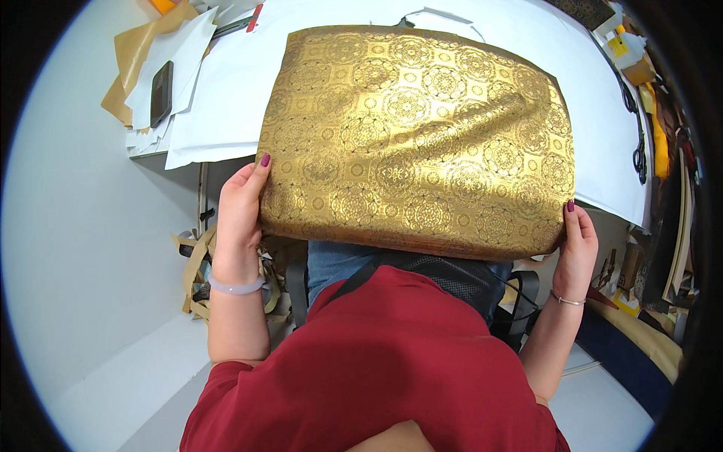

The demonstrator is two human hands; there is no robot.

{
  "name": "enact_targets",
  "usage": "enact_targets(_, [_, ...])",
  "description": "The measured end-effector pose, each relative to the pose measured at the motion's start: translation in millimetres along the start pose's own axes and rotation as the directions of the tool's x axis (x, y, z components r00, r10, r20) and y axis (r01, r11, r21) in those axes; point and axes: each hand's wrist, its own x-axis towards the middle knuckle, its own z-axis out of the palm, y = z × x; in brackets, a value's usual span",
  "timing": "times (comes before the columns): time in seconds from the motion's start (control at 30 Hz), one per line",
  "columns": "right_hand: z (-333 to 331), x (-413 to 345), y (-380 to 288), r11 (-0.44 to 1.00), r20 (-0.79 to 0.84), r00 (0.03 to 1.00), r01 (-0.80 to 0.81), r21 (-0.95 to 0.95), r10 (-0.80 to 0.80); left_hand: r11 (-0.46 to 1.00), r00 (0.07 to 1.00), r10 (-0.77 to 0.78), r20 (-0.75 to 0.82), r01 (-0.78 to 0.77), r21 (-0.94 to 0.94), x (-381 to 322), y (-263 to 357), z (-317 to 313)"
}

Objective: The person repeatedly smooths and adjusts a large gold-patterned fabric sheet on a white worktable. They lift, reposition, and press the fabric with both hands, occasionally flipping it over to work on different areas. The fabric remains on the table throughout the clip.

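A large gold sheet point(406, 141) with a dark medallion pattern stretches between my hands, over my lap and the table's front edge. It looks like brocade or foil-printed material; which one I cannot tell. My left hand point(242, 198) grips its left edge, thumb on top and the other fingers mostly hidden behind. At the lower right edge, my right hand point(579, 240) pinches it the same way. A diagonal crease runs across the right half, and the near edge curves downward. The far part of the sheet covers some of the white tabletop point(604, 141).
On the left of the table a black phone point(161, 94) rests on white paper sheets point(189, 85) over brown paper point(141, 51). A black tool with a red end point(254, 18) lies behind. At the right are cables point(639, 152) and a plastic bottle point(624, 48). Tan strips point(197, 265) hang below left.
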Motion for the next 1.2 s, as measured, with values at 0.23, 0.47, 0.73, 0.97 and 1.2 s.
enact_targets(0.23, [0.2, 0.1, -5.8, 1.0, 0.007, 1.0, 0.01, 0.0, -0.01, 0.998, 0.998, -0.046, 0.052, 0.045, 0.033, -3.2, 11.7, -3.3])
enact_targets(0.47, [-0.5, 3.5, 6.9, 1.0, 0.014, 1.0, 0.015, -0.002, -0.015, 0.998, 0.997, -0.058, 0.057, 0.057, 0.032, 7.0, -5.1, -3.9])
enact_targets(0.73, [5.2, 6.0, 15.3, 0.997, -0.002, 1.0, 0.007, -0.082, -0.007, 0.997, 0.999, 0.021, 0.041, -0.024, 0.077, 10.0, -23.8, -4.6])
enact_targets(0.97, [7.0, 3.8, 15.0, 0.993, -0.011, 1.0, -0.023, -0.113, 0.022, 0.991, 0.999, 0.046, 0.025, -0.049, 0.125, 12.1, -27.7, -8.6])
enact_targets(1.2, [11.1, 3.9, 12.1, 0.987, 0.074, 0.988, -0.141, 0.079, 0.135, 0.996, 0.999, 0.001, 0.038, -0.005, 0.094, 18.7, -30.3, -16.2])
